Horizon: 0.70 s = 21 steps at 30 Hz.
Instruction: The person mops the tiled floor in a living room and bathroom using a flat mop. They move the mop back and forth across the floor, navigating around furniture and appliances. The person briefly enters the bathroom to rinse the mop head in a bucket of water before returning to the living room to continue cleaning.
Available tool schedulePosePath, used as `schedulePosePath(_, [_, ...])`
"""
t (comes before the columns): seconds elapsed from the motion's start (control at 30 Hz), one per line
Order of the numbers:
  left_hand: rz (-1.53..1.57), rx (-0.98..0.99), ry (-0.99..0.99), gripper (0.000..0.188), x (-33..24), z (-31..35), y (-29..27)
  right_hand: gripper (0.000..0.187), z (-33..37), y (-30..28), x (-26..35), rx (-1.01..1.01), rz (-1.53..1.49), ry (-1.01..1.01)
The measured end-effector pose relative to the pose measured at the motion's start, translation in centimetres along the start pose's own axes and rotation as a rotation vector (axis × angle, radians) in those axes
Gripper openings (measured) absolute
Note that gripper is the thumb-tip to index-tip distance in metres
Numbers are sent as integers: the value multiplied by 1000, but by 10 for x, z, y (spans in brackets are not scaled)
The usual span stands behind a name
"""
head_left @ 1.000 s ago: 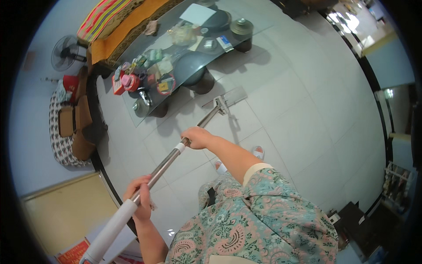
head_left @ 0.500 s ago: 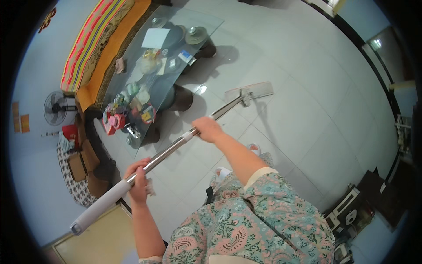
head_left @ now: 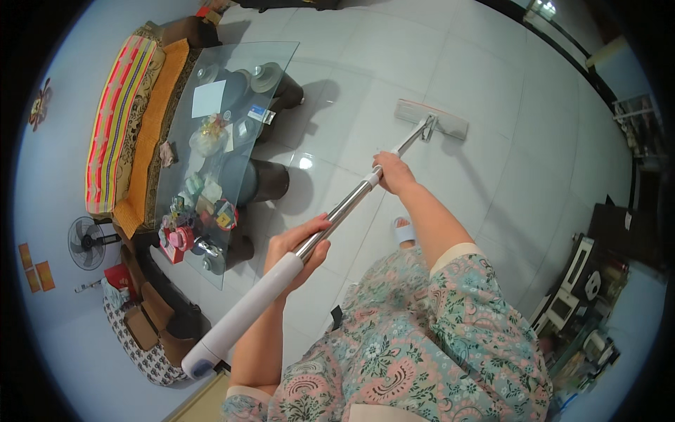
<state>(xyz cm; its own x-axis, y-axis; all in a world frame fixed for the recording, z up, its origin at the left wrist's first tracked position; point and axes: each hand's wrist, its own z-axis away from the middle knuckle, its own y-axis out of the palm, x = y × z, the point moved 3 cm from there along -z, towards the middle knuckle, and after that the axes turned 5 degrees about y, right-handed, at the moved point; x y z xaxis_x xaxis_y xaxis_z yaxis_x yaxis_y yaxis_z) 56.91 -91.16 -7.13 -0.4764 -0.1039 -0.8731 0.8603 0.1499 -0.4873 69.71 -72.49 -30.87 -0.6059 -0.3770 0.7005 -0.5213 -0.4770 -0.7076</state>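
A flat mop [head_left: 346, 211] slants across the middle, with a shiny metal pole and a thick white grip at its lower end. My left hand [head_left: 287, 246] is closed round the pole just above the white grip. Farther up, my right hand [head_left: 394, 173] wraps the pole near a white collar. Beyond it, the flat rectangular mop head [head_left: 450, 124] lies on the floor, joined to the pole by a hinged bracket.
Pale glossy tiles [head_left: 351, 105] make up the floor. To the left stands a glass table [head_left: 274, 56] with many small items, beside a sofa with a striped cover [head_left: 119, 119]. A fan [head_left: 86, 243] is at far left; a dark cabinet [head_left: 619, 235] stands right.
Both hands and the mop have shifted to the right, and the mop head has moved right and slightly away, turning on its hinge. My view has turned as well.
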Motion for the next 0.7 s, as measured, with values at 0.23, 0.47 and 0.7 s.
schedulePosePath(0.23, [-192,179,-57,30,-5,168,-83,15,123,114,109,96,-57,-85])
schedulePosePath(0.47, [-336,188,-135,30,-45,340,-171,18,261,218,258,330,-169,-210])
schedulePosePath(0.7, [-221,-99,-113,20,-63,434,-199,16,321,255,346,806,-156,-304])
